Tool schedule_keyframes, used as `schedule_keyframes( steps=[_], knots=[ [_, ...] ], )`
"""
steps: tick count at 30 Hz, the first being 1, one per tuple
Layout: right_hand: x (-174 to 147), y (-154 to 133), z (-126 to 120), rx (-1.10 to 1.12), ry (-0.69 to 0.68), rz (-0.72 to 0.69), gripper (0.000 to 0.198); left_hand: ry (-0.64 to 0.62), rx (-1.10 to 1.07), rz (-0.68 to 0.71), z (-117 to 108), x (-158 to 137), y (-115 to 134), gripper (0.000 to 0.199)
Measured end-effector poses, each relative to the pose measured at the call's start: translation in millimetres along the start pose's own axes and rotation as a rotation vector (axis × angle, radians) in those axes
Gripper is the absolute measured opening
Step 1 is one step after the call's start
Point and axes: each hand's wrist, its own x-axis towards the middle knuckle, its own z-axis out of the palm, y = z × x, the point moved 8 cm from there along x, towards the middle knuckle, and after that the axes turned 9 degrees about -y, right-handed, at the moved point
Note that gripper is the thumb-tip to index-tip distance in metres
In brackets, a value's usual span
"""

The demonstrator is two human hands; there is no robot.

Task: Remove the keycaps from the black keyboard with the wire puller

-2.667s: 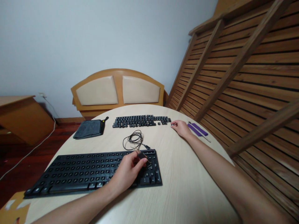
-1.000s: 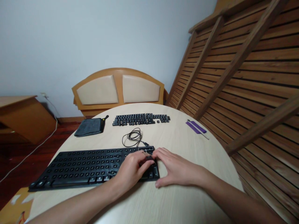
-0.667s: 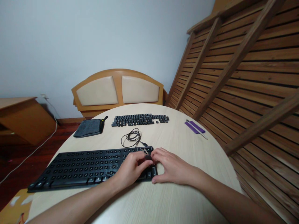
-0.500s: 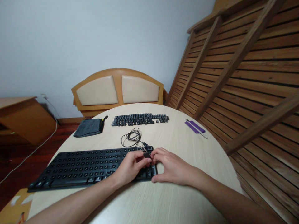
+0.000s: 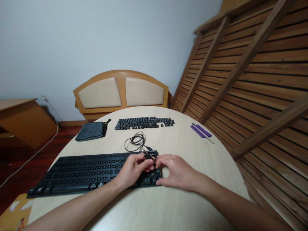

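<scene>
two hands meet over the right end of the black keyboard (image 5: 93, 170), which lies near us on the round table (image 5: 187, 141). our left hand (image 5: 133, 170) has its fingers curled, pinching a small dark tool with a wire loop, the keycap puller (image 5: 147, 156), between thumb and fingertips just above the keys. our right hand (image 5: 176, 170) rests on the keyboard's right edge, fingers loosely spread, its fingertips right next to the puller and touching or almost touching it; we cannot tell which. thumb of that hand lies on the table beside the keyboard's near right corner.

most of the keyboard shows bare switches without caps; a few caps sit along its near row. the loose keycaps (image 5: 144, 123) are laid out in rows at the far side of the table, well apart from both hands. a coiled black cable (image 5: 136, 141) lies between the keycaps and the keyboard, its end running toward the keyboard's far right corner. a grey pouch (image 5: 90, 131) sits left of the keycaps. two purple strips (image 5: 201, 131) lie near the table's right edge. a wooden chair back (image 5: 121, 91) stands behind the table.
</scene>
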Motion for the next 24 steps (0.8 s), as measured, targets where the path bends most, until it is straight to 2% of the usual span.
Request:
schedule_keyframes(
  steps=[6,12,16,19,21,24],
  knots=[
    [2.8,4.7,-6.8,0.057,0.032,0.014,0.036,0.129,0.036,0.018,-9.2,0.2,-4.0,0.028],
    [5.4,11.3,-10.0,0.183,0.091,0.013,0.042,0.187,0.111,0.117,-14.4,-4.0,9.8,0.021],
    [3.9,9.3,-12.8,0.172,0.096,0.029,0.054,0.232,0.108,0.096,-19.1,-4.9,10.6,0.021],
    [1.2,6.5,-21.0,0.140,0.107,-0.001,0.049,0.252,0.071,0.070,-21.5,-4.3,5.2,0.022],
    [0.0,14.6,-31.8,0.130,0.153,0.010,0.040,0.253,0.053,0.056,-21.4,-3.7,1.9,0.022],
    [0.9,49.5,-52.9,0.125,0.264,0.101,0.033,0.239,0.058,0.040,-19.1,-3.1,0.3,0.022]
  ],
)
